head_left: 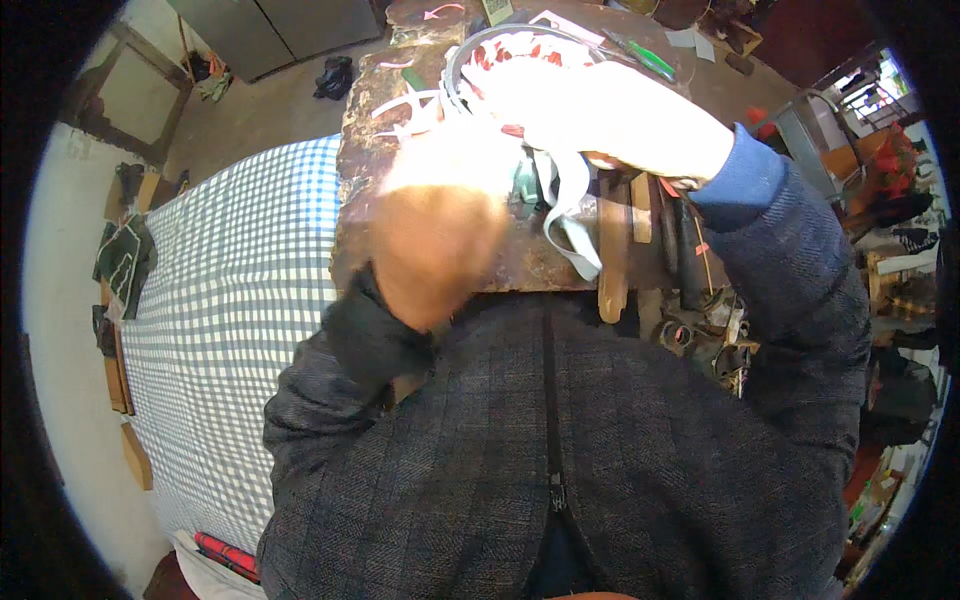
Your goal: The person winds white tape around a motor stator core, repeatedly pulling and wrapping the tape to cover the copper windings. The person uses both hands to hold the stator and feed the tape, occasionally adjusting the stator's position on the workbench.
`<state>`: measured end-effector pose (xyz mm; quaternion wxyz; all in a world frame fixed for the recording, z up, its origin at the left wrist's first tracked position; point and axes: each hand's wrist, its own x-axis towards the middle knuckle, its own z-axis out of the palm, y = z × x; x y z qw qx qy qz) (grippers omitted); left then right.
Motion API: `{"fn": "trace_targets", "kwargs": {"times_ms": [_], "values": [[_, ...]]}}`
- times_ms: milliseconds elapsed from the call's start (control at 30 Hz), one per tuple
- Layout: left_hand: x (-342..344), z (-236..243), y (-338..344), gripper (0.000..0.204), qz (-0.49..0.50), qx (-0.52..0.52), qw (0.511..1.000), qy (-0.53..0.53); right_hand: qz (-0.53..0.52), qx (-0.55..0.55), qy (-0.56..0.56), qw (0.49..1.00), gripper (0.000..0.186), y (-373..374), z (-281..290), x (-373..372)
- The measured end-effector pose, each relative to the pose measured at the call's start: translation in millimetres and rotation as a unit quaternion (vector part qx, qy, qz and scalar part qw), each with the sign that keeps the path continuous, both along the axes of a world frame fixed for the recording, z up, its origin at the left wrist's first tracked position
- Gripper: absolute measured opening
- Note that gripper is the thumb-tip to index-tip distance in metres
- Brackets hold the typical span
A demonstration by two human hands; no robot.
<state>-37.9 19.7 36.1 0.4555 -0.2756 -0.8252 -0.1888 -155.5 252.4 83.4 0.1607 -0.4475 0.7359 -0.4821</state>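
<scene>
My left hand (440, 220) is over the near left part of the worn wooden bench (400, 60), smeared by motion, with its fingers lost in glare. Reaching in from the right, my right hand (620, 115) lies against a round object with a grey rim (453, 75) and red and white material inside. Bright light washes out the fingers of this hand, so its grip cannot be made out. A pale curled strap (572, 205) hangs down between the hands toward the bench's near edge. Beside it shows a small dark green item (525, 185).
A wooden strip (613, 250) sticks out past the near bench edge, next to long dark tools (688, 250). A green-handled tool (652, 60) lies at the far right of the bench. Left stands a surface under a blue-and-white checked cloth (240, 280). Clutter fills the right side.
</scene>
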Motion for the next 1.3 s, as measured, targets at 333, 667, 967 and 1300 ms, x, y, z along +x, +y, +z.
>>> {"fn": "trace_targets", "kwargs": {"times_ms": [333,667,967,1300], "values": [[-61.9,27.0,-46.6,0.029,-0.051,-0.047,0.986,-0.152,-0.058,-0.072,-0.096,0.991,0.048,54.9,-21.5,9.4],[-113.3,32.1,-64.5,0.021,-0.102,-0.236,0.962,-0.095,-0.056,-0.052,-0.038,0.996,0.046,62.9,-26.6,11.0],[-107.2,18.3,-59.5,0.011,-0.083,0.080,0.966,-0.230,-0.071,-0.126,-0.277,0.950,0.046,61.8,-23.5,23.3],[-46.1,99.0,-102.7,0.020,-0.271,0.422,0.856,-0.129,-0.109,0.022,-0.078,0.991,0.040,28.5,18.8,34.3]]}}
